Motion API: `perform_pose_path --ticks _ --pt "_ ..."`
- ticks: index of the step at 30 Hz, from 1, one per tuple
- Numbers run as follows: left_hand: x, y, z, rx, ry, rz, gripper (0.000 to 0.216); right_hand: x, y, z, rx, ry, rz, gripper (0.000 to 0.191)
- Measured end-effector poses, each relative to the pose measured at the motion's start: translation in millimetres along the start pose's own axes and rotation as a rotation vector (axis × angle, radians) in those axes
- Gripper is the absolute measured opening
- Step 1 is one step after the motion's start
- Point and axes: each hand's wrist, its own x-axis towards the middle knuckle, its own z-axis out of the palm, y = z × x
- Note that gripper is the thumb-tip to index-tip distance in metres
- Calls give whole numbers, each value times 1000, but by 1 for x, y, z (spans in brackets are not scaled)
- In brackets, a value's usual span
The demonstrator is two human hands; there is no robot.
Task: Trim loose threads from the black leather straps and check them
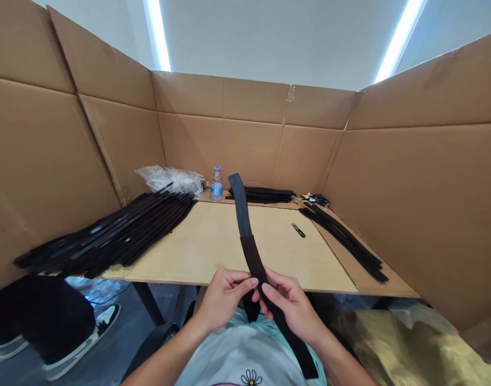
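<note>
Both hands are at the table's front edge, holding one long dark strap [253, 256]. Its far part is a smooth grey-black strip [241, 206]; a brown-black fabric sleeve covers the nearer length, which trails down over my lap. My left hand [227, 295] pinches the strap's left edge between thumb and fingers. On the other side, my right hand [291, 303] grips it with the thumb on top and fingers beneath. Part of the dark fabric hangs below, between the hands, and its full shape is hidden.
A large heap of black strips [120, 230] covers the table's left side. Behind stand a plastic bag [173, 179], a water bottle [217, 185] and stacked dark strips [265, 194]. Thread snips [298, 230] and several strips [345, 241] lie right. Cardboard walls [249, 142] surround the table. Someone's leg [48, 316] shows left.
</note>
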Motion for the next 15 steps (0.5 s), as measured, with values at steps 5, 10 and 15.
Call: perform_pose_path --ticks 5,10,15 --pt "1 1 4 -23 41 -17 31 0 3 1 76 13 16 43" --pt "2 1 4 -33 82 16 28 -3 4 5 73 77 54 64" --pt "2 -2 3 -70 38 20 28 -3 8 6 -50 177 0 71"
